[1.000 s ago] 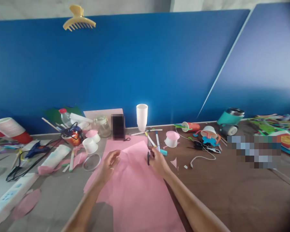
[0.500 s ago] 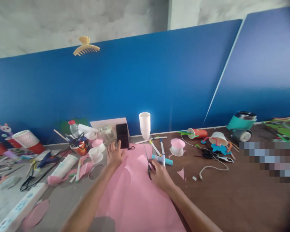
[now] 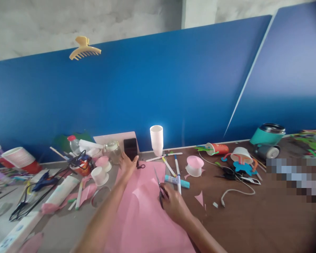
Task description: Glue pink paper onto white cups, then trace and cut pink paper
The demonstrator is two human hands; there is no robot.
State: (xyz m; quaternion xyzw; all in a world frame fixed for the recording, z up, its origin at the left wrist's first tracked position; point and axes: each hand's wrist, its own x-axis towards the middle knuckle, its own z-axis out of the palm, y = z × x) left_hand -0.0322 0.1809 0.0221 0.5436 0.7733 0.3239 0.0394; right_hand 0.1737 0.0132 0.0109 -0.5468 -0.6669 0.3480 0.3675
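Observation:
My right hand point(image 3: 176, 203) grips a pair of dark-handled scissors point(image 3: 158, 181), with the blades pointing away from me over a large pink sheet of paper point(image 3: 147, 225). My left hand point(image 3: 128, 164) reaches to the far left corner of the sheet, fingers apart, in front of a black phone point(image 3: 131, 147) leaning upright. Whether the fingers touch the phone I cannot tell. A small black ring-shaped thing point(image 3: 141, 166) lies just right of that hand. Beside the right hand lie a light-blue tube point(image 3: 183, 183) and a blue-and-white marker point(image 3: 177, 168) crossing it.
A stack of white paper cups point(image 3: 157, 138) stands at the back. To the right are a white cup with a pink cone top point(image 3: 195, 166), pink scraps point(image 3: 199, 198) and a white cable point(image 3: 237, 191). Left sit a glass jar point(image 3: 112, 151), white cups point(image 3: 99, 175) and a power strip point(image 3: 18, 230).
My left hand has moved right, closer in front of the phone. The right hand still holds the scissors, a little nearer to me. The view has shifted slightly.

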